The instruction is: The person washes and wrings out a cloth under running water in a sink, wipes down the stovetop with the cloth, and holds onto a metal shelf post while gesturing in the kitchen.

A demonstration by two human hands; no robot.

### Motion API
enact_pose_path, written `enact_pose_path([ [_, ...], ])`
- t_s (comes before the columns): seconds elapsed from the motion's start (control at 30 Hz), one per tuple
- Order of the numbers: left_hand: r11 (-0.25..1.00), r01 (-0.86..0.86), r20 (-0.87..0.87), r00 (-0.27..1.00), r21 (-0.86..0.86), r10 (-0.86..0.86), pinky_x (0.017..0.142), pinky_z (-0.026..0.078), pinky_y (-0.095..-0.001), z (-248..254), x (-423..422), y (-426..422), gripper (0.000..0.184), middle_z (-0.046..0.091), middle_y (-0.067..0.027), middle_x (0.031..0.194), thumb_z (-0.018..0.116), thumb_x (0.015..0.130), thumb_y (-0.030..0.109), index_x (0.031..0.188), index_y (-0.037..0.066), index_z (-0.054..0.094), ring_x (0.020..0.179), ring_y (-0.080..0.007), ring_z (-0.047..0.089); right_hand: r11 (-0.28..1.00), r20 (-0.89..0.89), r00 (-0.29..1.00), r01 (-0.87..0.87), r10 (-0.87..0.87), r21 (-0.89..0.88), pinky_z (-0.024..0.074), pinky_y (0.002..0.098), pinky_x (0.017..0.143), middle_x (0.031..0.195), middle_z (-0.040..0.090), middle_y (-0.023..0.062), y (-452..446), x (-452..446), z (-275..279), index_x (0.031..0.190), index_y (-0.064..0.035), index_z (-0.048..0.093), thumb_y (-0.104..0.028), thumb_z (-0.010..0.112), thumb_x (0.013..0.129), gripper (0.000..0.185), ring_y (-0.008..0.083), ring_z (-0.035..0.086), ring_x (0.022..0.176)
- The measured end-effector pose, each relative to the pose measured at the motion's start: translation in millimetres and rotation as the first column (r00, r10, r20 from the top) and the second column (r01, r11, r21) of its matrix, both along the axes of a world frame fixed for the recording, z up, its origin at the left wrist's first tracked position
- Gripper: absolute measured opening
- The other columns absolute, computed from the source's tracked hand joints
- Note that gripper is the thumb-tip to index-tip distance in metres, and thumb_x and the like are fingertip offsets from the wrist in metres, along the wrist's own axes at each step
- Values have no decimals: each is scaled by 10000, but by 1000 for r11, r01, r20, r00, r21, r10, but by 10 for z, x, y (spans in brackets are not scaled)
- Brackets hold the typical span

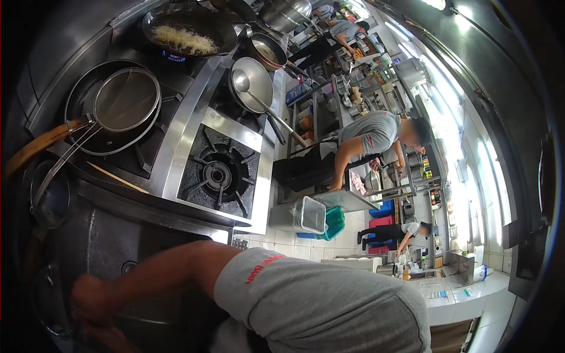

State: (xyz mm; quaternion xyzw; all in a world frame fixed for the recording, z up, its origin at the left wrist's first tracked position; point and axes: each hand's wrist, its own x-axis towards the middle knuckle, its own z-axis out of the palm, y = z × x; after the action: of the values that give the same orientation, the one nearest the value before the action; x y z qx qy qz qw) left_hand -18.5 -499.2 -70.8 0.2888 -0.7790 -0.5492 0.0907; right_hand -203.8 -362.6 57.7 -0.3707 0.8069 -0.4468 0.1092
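Note:
A grey-sleeved arm comes in from the bottom and bends at the elbow towards the lower left. My right hand [91, 297] is closed there, beside a dark round pan [50, 300]; what it grips is hidden in shadow. Just below it, my left hand [109, 336] shows only in part, dark and blurred. A dark metal basin or counter [112, 235] lies beneath the forearm. Above the hands are another small dark pan [56, 197] and a wooden-handled strainer [126, 100] resting over a wok [88, 94].
A lit burner heats a wok [220, 29] of frying food. An uncovered burner [218, 173] sits beside a pale wok [253, 76] with a ladle [268, 109]. A person [368, 141] stands at a counter; others work farther off. Bins [300, 215] stand on the tiles.

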Motion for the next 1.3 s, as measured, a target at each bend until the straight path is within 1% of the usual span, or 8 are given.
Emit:
enact_pose_path([
  [0.23,963,179,187,972,-200,-142,1032,468,-425,-705,696,-190,395,673,-223,1305,599,1022,153,1342,-78,614,1157,-314,641,988,137,983,-105,120,-109,545,528,676,684,658,203,331,-348,596,688,-54,703,-343,716,820,318,451,682,726],
  [0.43,911,-197,547,746,-363,380,876,577,-445,1087,263,358,349,743,-130,1096,697,966,349,1109,32,724,934,-298,700,964,238,962,184,-136,-193,551,528,764,905,697,251,116,-899,337,945,-16,698,-277,696,843,281,440,699,890],
  [0.53,538,-292,-194,714,791,673,1096,453,-436,-138,275,-603,513,614,-193,1408,635,1016,270,1419,-38,555,1234,-292,620,954,517,844,257,-146,-151,541,533,791,962,708,235,-221,-519,153,1008,-23,689,-260,674,859,280,429,705,923],
  [0.63,957,-272,-267,934,-97,239,1155,412,-448,-492,166,-762,565,536,-175,1499,607,1030,332,1482,9,500,1337,-289,552,985,189,969,-140,157,-101,561,510,770,955,723,201,-285,152,51,920,-72,707,-302,675,860,240,382,715,870],
  [0.8,834,-341,-106,900,433,423,1164,401,-447,63,-267,120,569,526,-170,1509,604,1030,334,1488,14,494,1352,-287,538,852,153,926,-378,345,363,592,442,727,874,733,149,-284,59,-17,943,-107,746,-307,681,818,245,340,722,771],
  [1.13,149,-456,240,687,877,686,1178,382,-444,903,-939,455,578,508,-161,1527,599,1028,337,1499,23,483,1377,-283,513,999,-472,882,-30,6,-43,560,440,905,1037,731,203,-91,-393,-96,1069,-74,773,-473,720,820,473,308,718,984],
  [1.2,236,-382,224,835,894,503,1150,418,-464,469,-798,120,565,525,-146,1496,550,1060,382,1497,31,485,1373,-297,514,965,773,595,-248,221,-85,485,422,1057,1325,663,208,-241,-550,-334,1043,-90,806,-542,691,901,488,329,629,1223],
  [1.3,390,-359,98,829,848,550,1175,401,-469,428,-704,-146,568,498,-122,1531,522,1068,387,1515,41,471,1404,-318,486,841,763,468,-511,446,-178,500,434,1027,1279,700,182,-4,-403,-497,1075,-79,790,-686,688,857,653,369,654,1171],
])
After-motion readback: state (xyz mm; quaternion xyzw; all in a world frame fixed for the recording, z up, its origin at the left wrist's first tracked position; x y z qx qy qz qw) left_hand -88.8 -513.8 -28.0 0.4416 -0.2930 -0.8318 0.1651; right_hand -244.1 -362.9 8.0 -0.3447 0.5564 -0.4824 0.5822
